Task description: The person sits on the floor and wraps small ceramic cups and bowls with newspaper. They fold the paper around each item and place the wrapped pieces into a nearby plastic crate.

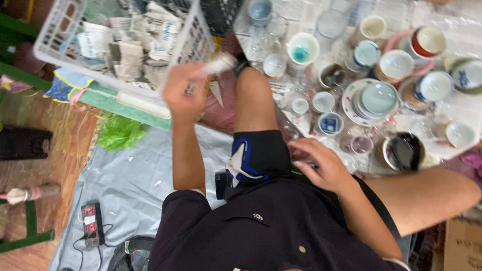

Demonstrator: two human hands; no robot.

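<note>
Up by the white plastic basket (55, 45), left hand (182, 90) is raised and fisted around a rolled piece of white paper (217, 65). Roll is blurred, detail poor. Long axis runs diagonal: low end buried in my fist, free end pointing up and right, toward the glassware. Fingers curled tight round the lower part; most of the roll sticks out past the thumb side. Tip sits just beside the basket's near corner, can't tell if touching.

Basket is tilted, full of crumpled newspaper (133, 47).

Right hand (321, 165) is low, next to my knee and black shorts (258, 155), palm down, fingers loosely bent and slightly spread. Something dark under the fingertips, can't tell what, and can't tell if I'm gripping it. Nearest crockery: dark-glazed bowl (404, 150) just right of the hand, small purple cup (361, 144) between the two.

Beyond: stack of pale plates (374, 100), blue-and-white square cup (330, 124), cup with turquoise inside (303, 48), all well apart from the paper roll.

Grey tarp (135, 175) on the floor under my left arm, power strip (90, 223) on it, green plastic bag (119, 133) at its edge.
</note>
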